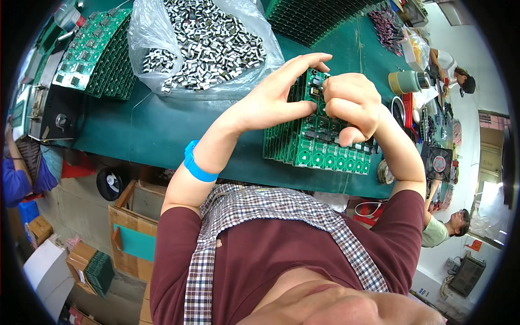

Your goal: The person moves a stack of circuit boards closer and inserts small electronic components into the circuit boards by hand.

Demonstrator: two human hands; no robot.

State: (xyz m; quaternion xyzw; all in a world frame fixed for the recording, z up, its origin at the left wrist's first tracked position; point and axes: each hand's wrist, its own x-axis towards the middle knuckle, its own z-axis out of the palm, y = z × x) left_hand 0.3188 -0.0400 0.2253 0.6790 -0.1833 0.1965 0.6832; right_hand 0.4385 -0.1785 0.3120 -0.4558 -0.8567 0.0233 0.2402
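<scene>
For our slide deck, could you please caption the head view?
Left hand steadies a green circuit board while right hand presses on it, beside a bag of components.

Electronics assembly shop: circuit boards [317,143], parts bag [203,43], green workbench [162,130].

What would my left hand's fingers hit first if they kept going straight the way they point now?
Probably the top edge of the green circuit board that the left hand steadies; its fingers reach toward it and the right hand just beyond. Depth is hard to judge.
</scene>
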